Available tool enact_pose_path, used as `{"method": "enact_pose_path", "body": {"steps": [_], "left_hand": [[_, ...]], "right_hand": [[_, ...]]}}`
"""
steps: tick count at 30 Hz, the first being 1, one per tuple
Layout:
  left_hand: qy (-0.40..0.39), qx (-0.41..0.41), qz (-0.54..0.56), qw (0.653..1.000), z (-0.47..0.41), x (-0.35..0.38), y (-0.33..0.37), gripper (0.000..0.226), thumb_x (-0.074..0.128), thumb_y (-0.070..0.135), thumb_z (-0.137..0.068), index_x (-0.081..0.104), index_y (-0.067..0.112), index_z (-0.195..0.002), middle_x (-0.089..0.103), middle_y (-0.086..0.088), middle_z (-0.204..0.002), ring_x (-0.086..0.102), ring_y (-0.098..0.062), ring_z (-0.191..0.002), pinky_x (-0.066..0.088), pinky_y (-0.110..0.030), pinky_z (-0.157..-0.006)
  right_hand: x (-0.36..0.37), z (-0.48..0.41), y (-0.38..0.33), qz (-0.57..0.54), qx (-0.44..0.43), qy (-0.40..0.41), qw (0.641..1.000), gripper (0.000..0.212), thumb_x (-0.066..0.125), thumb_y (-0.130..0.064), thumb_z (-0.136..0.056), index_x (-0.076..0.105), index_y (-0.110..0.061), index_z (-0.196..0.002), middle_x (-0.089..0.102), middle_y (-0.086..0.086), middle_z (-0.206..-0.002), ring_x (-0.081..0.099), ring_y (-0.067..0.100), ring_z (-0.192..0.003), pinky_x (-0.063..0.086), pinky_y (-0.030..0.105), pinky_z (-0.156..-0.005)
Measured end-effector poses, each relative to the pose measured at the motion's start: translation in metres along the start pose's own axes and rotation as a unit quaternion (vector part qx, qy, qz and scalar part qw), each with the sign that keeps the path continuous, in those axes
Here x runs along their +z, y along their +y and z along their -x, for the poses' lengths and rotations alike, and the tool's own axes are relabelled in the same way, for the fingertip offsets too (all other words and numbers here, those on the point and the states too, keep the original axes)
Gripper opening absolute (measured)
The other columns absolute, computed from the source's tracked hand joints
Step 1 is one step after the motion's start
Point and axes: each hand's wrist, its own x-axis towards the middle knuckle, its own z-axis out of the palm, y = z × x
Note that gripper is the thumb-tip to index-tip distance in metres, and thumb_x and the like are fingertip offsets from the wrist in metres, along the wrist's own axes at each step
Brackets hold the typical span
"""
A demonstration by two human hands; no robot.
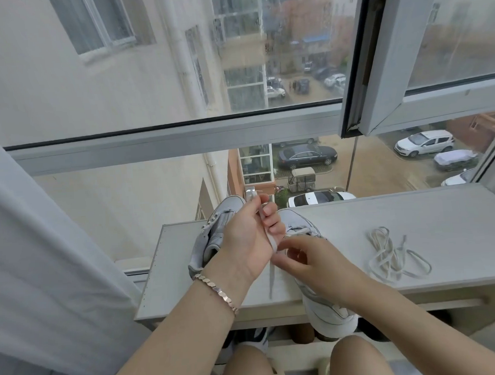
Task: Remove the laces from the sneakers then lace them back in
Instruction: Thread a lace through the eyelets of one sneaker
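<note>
Two pale grey sneakers lie on a white shelf top (414, 221) under the window. The left sneaker (214, 232) sits behind my left hand. The right sneaker (324, 306) lies with its heel over the front edge. My left hand (249, 239) is raised and grips a white lace (270, 260), whose loose end hangs down to the shelf. My right hand (310, 258) lies over the right sneaker's eyelets and pinches the same lace just below my left hand. A second loose lace (393, 254) lies in a tangle on the shelf to the right.
A white curtain (43, 255) hangs at the left. The window frame (180, 139) runs behind the shelf, and an open sash (407, 93) juts in at upper right. More shoes (254, 337) stand under the shelf. My knees are at the bottom.
</note>
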Motion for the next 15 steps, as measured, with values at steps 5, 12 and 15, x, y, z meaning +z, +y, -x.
{"method": "enact_pose_path", "body": {"steps": [5,12,15], "left_hand": [[0.008,0.023,0.055,0.998,-0.001,0.005,0.001,0.032,0.031,0.019,-0.100,0.045,0.013,-0.072,0.035,0.004,-0.048,0.028,-0.007,-0.037,0.028,-0.015,-0.038],[0.066,0.090,-0.374,0.921,0.007,-0.015,-0.003,0.014,0.048,0.016,-0.094,0.060,0.016,-0.087,0.064,-0.002,-0.092,0.058,-0.012,-0.085,0.043,-0.029,-0.079],[-0.010,0.023,-0.477,0.879,0.015,-0.023,-0.012,0.012,0.056,0.017,-0.089,0.068,0.017,-0.089,0.070,-0.001,-0.091,0.063,-0.007,-0.079,0.046,-0.022,-0.065]], "right_hand": [[0.005,0.000,0.004,-0.049,0.038,-0.012,0.998,0.036,0.061,-0.028,-0.087,0.048,-0.031,-0.053,0.038,-0.015,-0.045,0.033,0.004,-0.046,0.027,0.015,-0.051],[-0.026,0.003,0.003,-0.238,0.088,0.037,0.967,0.020,0.063,-0.011,-0.085,0.069,-0.009,-0.066,0.063,0.002,-0.054,0.057,0.009,-0.048,0.047,0.016,-0.051],[-0.036,-0.003,0.003,-0.277,0.080,0.079,0.954,0.014,0.065,-0.009,-0.082,0.072,-0.008,-0.069,0.066,0.010,-0.058,0.061,0.018,-0.053,0.054,0.024,-0.056]]}}
